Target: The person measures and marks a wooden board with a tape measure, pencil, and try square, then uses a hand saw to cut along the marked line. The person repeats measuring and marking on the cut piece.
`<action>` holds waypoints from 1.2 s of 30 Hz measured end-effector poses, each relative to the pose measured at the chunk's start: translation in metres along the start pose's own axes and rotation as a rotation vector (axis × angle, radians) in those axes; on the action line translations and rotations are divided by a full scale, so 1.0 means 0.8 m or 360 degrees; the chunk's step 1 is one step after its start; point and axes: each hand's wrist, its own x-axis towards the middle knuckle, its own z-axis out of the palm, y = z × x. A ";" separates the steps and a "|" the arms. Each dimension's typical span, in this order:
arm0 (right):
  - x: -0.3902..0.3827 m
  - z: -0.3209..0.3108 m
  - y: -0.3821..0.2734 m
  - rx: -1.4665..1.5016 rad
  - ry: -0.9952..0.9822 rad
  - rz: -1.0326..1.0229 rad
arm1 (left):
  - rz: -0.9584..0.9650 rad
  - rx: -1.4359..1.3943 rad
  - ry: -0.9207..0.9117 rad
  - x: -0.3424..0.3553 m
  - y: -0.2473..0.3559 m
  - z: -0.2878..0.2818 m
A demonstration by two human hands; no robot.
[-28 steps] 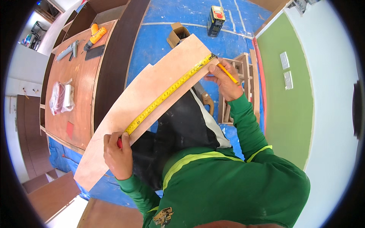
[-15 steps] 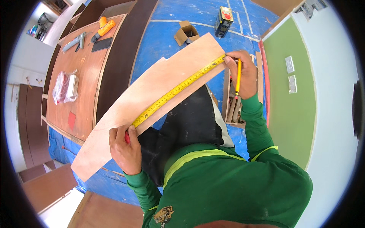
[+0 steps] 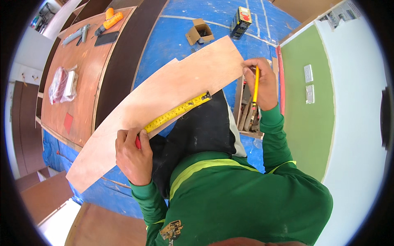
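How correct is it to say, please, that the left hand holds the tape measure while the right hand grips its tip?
Not quite: the head view shows the tape's tip apart from the right hand, which holds a yellow pencil. The left hand does hold the tape measure.

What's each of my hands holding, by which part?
Left hand holds the tape measure by its red case, against the board; right hand, at the board's corner, holds the pencil near its upper end.
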 end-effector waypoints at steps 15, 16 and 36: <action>-0.055 -0.012 -0.058 -0.0180 0.0288 -0.0214 | 0.0219 -0.0036 -0.0055 0.056 0.083 0.028; -0.059 -0.010 -0.058 -0.0172 0.0256 -0.0335 | 0.0245 -0.0006 -0.0061 0.059 0.084 0.032; -0.079 0.083 -0.079 0.0008 -0.0222 -0.0806 | 0.0367 0.0025 -0.0222 0.060 0.114 0.033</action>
